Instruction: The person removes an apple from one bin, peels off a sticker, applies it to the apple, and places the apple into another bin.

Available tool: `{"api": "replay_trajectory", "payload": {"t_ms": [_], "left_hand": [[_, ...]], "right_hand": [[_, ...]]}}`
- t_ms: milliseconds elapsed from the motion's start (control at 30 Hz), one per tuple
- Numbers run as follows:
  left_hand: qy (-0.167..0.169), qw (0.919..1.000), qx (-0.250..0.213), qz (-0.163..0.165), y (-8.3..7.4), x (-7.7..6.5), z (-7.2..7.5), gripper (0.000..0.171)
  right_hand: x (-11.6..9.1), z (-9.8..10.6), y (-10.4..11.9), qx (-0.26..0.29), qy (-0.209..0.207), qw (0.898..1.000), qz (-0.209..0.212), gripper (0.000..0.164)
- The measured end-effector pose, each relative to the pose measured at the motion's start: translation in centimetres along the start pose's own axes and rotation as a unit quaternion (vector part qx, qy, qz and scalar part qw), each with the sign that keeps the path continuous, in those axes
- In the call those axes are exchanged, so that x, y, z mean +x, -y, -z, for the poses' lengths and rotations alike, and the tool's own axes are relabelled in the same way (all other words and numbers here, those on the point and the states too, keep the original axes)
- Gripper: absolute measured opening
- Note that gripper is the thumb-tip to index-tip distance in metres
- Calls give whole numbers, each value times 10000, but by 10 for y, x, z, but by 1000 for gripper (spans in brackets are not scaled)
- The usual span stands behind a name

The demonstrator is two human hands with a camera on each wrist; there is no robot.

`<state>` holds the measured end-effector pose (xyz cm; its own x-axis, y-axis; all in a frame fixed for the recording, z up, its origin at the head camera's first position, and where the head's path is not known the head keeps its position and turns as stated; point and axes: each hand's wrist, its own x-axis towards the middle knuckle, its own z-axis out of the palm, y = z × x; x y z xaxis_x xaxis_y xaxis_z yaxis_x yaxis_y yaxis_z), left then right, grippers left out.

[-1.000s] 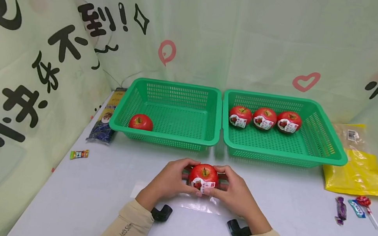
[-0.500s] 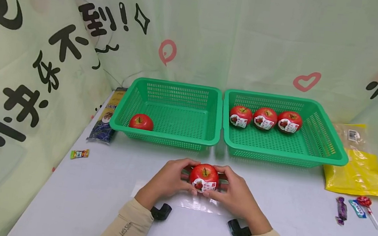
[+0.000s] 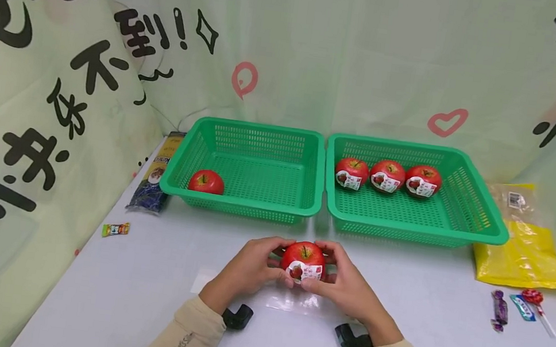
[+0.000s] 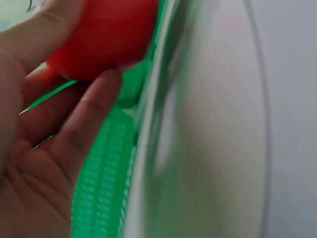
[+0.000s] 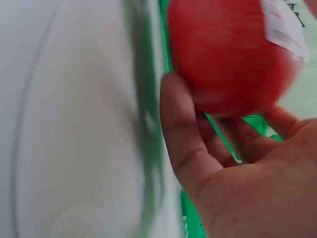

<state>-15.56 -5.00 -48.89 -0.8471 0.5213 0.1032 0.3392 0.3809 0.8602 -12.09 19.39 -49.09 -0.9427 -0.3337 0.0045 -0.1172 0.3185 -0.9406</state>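
Observation:
Between the two hands, in the middle of the head view, is a red apple [image 3: 303,255] with a white printed sticker facing the person. The left hand [image 3: 257,265] grips its left side, thumb at the front and fingers curving behind. From the right, the right hand [image 3: 348,280] holds it the same way, its thumb close to the sticker's lower edge. Below the apple lies a sheet of clear plastic [image 3: 293,303] on the white table. In the right wrist view, fingers [image 5: 181,119] support the apple from underneath, with part of the sticker showing.
Behind the hands stand two green baskets: the left basket [image 3: 254,200] holds one apple [image 3: 206,181], the right basket [image 3: 422,232] three stickered apples. A dark food packet [image 3: 155,176] and small candy [image 3: 116,229] lie left; a yellow bag [image 3: 523,256], sweets and a lollipop [image 3: 533,296] lie right.
The apple has shifted slightly to the right between the hands, and its sticker sits a little further right. Both hands keep hold of it, almost in place. The head view has tilted slightly.

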Motion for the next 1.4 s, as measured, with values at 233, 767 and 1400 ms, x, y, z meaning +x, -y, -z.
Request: {"api": "replay_trajectory", "payload": {"t_ms": [233,767,1400], "left_hand": [[-743,9937,-416,-731,-28,10,-14,67],[-1399,9752,-900,1463,-71,97,-63,80],[-1952,9730,-704,1011,-62,112,-93,76]], "right_hand": [[-6,14,13,501,-9,9986,138,82],[-20,55,34,1908,-2403,9512,332,71],[81,132,41,-590,-1873,9789,-573,81]]}}
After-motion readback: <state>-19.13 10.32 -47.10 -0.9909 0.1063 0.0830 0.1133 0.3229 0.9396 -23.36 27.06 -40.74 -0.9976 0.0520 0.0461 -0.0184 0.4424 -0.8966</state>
